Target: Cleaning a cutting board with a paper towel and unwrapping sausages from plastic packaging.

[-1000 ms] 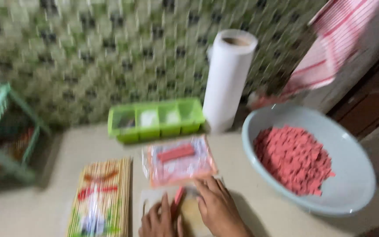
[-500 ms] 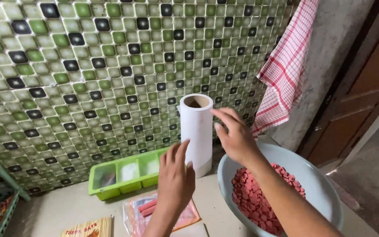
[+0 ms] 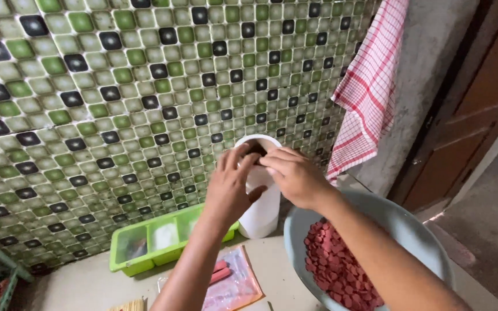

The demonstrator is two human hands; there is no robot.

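You stand at a pale counter (image 3: 283,276) before a green and black tiled wall (image 3: 116,86). The white paper roll (image 3: 259,213) stands upright on it, against the wall. Your left hand (image 3: 230,187) and right hand (image 3: 295,175) both grip its top. Right of the roll, a grey bowl (image 3: 410,230) holds pink pieces (image 3: 335,270), partly hidden by your arm. Left of it, a green tray (image 3: 162,242); its contents are unclear.

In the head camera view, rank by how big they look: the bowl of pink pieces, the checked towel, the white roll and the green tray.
1. Red-and-white checked towel
2. Grey bowl, partly cut off by the frame and covered by an arm, so it is close to the towel
3. Green compartment tray
4. White roll, partly hidden by both hands, so unsure against the tray
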